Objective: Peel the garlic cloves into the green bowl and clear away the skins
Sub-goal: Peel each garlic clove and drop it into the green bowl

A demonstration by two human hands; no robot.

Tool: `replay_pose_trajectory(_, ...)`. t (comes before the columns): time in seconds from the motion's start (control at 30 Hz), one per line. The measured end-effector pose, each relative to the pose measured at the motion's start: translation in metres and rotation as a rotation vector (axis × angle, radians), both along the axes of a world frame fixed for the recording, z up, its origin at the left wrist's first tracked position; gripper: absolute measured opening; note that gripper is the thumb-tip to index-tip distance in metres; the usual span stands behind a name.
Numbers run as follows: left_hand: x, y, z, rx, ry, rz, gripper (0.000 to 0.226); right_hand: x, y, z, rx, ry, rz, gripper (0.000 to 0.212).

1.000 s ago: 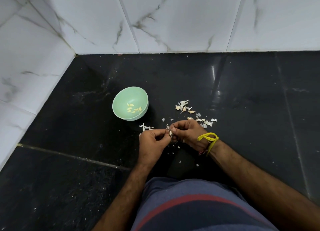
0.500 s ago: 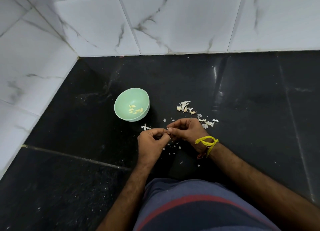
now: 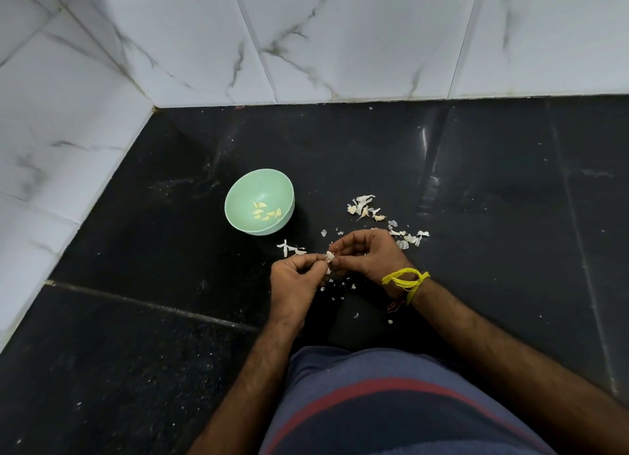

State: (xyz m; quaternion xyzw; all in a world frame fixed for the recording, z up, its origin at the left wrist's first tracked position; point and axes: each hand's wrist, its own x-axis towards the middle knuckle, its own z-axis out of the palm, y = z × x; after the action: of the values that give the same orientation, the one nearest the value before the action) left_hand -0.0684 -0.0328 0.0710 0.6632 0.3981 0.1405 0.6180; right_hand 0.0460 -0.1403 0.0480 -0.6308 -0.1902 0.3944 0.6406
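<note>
Peeling underway: left hand [image 3: 295, 277] and right hand [image 3: 367, 253] pinch small white garlic clove [image 3: 329, 256]; next, drop into round green plastic bowl [image 3: 238, 195] at ten o'clock.

Setting: a domestic kitchen corner. Evidence: a polished black stone surface [image 3: 476, 168] meets white grey-veined marble-look wall tiles [image 3: 340, 35] at a corner, far left of the small round green plastic bowl [image 3: 245, 190]. Peeled garlic cloves [image 3: 267, 211] lie in the bowl; papery white garlic skins [image 3: 366, 206] lie right of it.
</note>
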Motion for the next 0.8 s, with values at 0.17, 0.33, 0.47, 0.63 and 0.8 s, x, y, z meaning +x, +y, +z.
replay_pose_trajectory(0.17,-0.001,0.002,-0.005,0.076,0.005,0.063,0.012,-0.005,0.002,-0.002,-0.069,-0.07,-0.084,0.017)
replay_pose_trajectory(0.33,-0.003,0.012,-0.013,0.172,0.068,0.024,0.012,0.0,0.001,-0.003,-0.125,-0.188,-0.095,0.018)
replay_pose_trajectory(0.47,-0.004,0.006,-0.014,0.148,0.055,-0.06,0.016,-0.005,0.003,-0.001,-0.14,-0.29,-0.081,0.014)
replay_pose_trajectory(0.63,0.0,0.006,-0.007,-0.08,-0.06,0.038,0.009,-0.006,0.0,-0.003,-0.111,-0.323,-0.08,0.013)
replay_pose_trajectory(0.8,0.004,0.007,-0.007,-0.255,-0.139,0.134,0.023,-0.008,0.0,-0.001,-0.045,-0.29,-0.053,0.018)
